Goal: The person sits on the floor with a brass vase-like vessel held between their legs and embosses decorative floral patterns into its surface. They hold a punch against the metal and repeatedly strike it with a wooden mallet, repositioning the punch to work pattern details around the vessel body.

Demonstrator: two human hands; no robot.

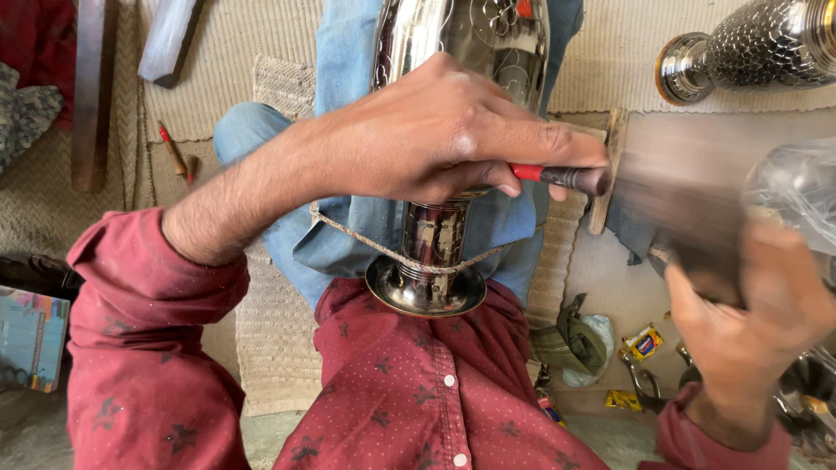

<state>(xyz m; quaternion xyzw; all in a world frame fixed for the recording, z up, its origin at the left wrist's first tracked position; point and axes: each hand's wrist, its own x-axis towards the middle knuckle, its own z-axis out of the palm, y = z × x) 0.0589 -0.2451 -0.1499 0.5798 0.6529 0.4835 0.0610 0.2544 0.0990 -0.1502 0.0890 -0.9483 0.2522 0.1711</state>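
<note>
Pinching a red-handled chisel [557,177], left hand [444,130] fingers clamped; blurred right hand [749,318] grips a mallet [688,218] above small yellow packets [643,341]

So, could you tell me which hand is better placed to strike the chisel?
Probably the right hand: it holds a motion-blurred hammer beside the chisel. The left hand pins the chisel against the vase.
</note>
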